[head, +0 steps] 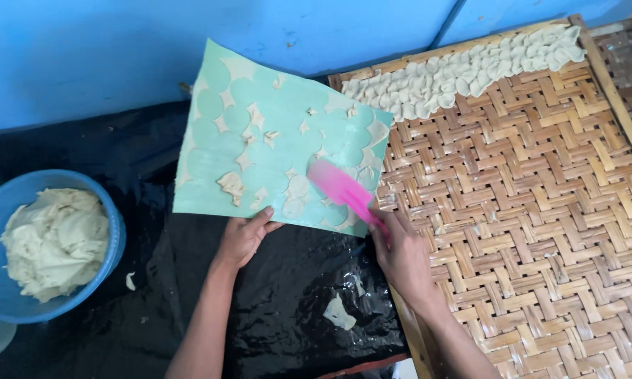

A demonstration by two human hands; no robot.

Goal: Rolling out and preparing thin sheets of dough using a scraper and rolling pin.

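Observation:
A pale green sheet lies tilted across black plastic and the edge of a woven bamboo tray. Thin dough scraps and a few round dough discs cling to it. My left hand holds the sheet's near edge, thumb on top. My right hand grips the handle of a pink spatula, whose flat blade rests on the sheet beside the discs near its right corner.
A row of overlapping dough discs lines the tray's far edge. A blue bowl of dough sits at left on the black plastic. Small dough bits lie near my arms. A blue wall stands behind.

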